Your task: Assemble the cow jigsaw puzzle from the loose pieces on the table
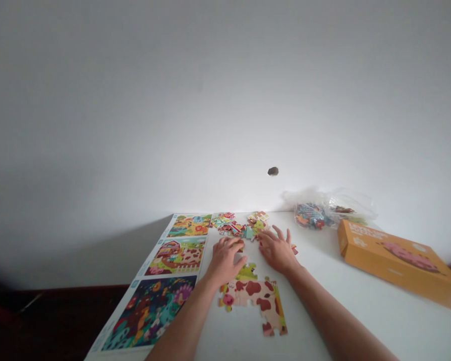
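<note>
My left hand rests palm down on the white table, fingers curled over loose puzzle pieces at the far edge. My right hand lies beside it, fingers spread flat over more pieces. Just in front of both hands sits a partly joined puzzle showing a cow with brown patches. What lies under the fingers is hidden.
A long sheet with three picture panels lies along the table's left edge. An orange box sits at the right, with clear bags of pieces behind it by the white wall.
</note>
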`<state>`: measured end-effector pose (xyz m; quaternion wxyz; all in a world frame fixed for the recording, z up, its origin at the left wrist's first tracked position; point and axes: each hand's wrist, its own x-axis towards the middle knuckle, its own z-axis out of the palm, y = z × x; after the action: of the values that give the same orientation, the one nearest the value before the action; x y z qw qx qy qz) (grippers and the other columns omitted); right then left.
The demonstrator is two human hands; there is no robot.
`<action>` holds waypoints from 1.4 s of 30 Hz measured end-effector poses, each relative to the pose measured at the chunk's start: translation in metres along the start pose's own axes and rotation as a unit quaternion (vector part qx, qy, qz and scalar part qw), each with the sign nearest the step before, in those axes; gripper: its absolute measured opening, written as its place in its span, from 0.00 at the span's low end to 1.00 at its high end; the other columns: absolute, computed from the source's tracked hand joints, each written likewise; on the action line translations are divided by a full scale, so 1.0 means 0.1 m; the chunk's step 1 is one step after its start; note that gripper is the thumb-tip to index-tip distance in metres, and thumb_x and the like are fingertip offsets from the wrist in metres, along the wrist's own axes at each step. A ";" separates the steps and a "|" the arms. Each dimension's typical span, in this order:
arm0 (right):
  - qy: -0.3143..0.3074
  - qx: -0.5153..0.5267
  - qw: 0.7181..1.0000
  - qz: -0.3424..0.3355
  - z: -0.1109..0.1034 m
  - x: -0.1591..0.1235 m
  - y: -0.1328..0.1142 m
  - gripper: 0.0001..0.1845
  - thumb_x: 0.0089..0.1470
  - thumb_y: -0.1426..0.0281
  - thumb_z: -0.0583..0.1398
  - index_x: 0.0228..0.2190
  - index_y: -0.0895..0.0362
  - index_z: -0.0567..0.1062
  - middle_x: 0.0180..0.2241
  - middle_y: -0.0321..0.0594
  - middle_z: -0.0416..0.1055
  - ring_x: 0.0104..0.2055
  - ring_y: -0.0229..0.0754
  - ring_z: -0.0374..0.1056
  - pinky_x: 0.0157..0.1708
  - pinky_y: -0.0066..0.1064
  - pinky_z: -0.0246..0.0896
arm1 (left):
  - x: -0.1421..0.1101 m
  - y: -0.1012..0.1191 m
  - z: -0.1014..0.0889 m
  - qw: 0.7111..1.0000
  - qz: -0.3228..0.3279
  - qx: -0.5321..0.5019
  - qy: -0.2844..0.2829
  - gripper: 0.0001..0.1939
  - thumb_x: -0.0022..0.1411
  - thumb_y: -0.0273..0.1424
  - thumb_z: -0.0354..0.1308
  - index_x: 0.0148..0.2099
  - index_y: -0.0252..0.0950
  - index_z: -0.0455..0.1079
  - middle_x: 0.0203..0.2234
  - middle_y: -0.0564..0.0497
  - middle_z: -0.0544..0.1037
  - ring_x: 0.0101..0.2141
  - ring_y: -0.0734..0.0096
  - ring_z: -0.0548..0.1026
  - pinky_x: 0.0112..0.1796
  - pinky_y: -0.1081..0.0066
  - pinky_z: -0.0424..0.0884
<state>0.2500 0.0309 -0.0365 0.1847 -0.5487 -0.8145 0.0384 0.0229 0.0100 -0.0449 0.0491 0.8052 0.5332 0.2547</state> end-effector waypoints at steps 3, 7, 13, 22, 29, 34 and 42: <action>0.029 -0.008 0.999 0.032 0.01 0.01 0.02 0.20 0.61 0.65 0.53 0.53 0.45 0.72 0.58 0.39 0.68 0.65 0.59 0.49 0.61 0.68 0.29 | 0.00 0.01 -0.01 1.000 0.003 -0.003 0.003 0.16 0.61 0.36 0.58 0.52 0.45 0.74 0.55 0.50 0.73 0.55 0.53 0.65 0.56 0.53 0.61; 0.026 -0.007 0.998 0.048 0.00 0.00 0.04 0.19 0.62 0.62 0.53 0.54 0.45 0.72 0.61 0.39 0.64 0.67 0.61 0.45 0.60 0.70 0.32 | 0.00 0.01 0.00 1.000 0.002 -0.002 0.005 0.15 0.61 0.36 0.58 0.51 0.45 0.74 0.55 0.50 0.73 0.55 0.53 0.66 0.55 0.53 0.62; -0.058 0.017 0.997 -0.040 -0.03 -0.01 -0.04 0.26 0.64 0.53 0.50 0.62 0.42 0.62 0.67 0.36 0.52 0.70 0.62 0.35 0.60 0.74 0.24 | 0.01 0.01 0.00 1.000 -0.001 0.006 0.003 0.15 0.63 0.37 0.56 0.52 0.45 0.73 0.58 0.51 0.71 0.56 0.51 0.64 0.56 0.51 0.61; -0.012 -0.003 1.000 0.009 -0.04 0.00 -0.09 0.22 0.64 0.59 0.52 0.58 0.44 0.67 0.65 0.36 0.58 0.70 0.62 0.37 0.59 0.74 0.25 | 0.01 0.00 0.03 0.998 -0.034 0.043 -0.006 0.23 0.61 0.41 0.58 0.58 0.48 0.69 0.61 0.51 0.67 0.60 0.45 0.58 0.57 0.47 0.59; -0.030 0.024 0.999 -0.029 -0.04 -0.02 -0.10 0.22 0.65 0.52 0.49 0.54 0.44 0.71 0.62 0.36 0.62 0.68 0.62 0.41 0.61 0.72 0.23 | 0.01 0.04 -0.02 0.995 -0.062 0.070 0.016 0.19 0.62 0.42 0.57 0.54 0.46 0.72 0.56 0.51 0.71 0.54 0.49 0.64 0.53 0.52 0.63; 0.011 0.014 1.000 0.016 -0.04 0.01 -0.06 0.14 0.63 0.59 0.55 0.46 0.47 0.76 0.55 0.39 0.70 0.65 0.58 0.49 0.62 0.69 0.27 | 0.01 0.03 -0.04 0.990 -0.103 0.090 0.030 0.18 0.63 0.42 0.56 0.53 0.45 0.74 0.55 0.48 0.72 0.53 0.49 0.64 0.53 0.52 0.62; 0.033 -0.002 0.998 0.053 0.01 0.01 -0.04 0.17 0.59 0.62 0.58 0.50 0.46 0.75 0.60 0.40 0.64 0.65 0.61 0.46 0.61 0.70 0.29 | 0.00 0.02 -0.04 0.982 -0.146 0.102 0.058 0.16 0.61 0.43 0.58 0.49 0.47 0.76 0.54 0.43 0.71 0.55 0.44 0.63 0.51 0.46 0.61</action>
<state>0.2457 0.0306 -0.0358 0.2079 -0.5921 -0.7781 0.0286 0.0224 0.0086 -0.0410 -0.0278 0.7031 0.6705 0.2353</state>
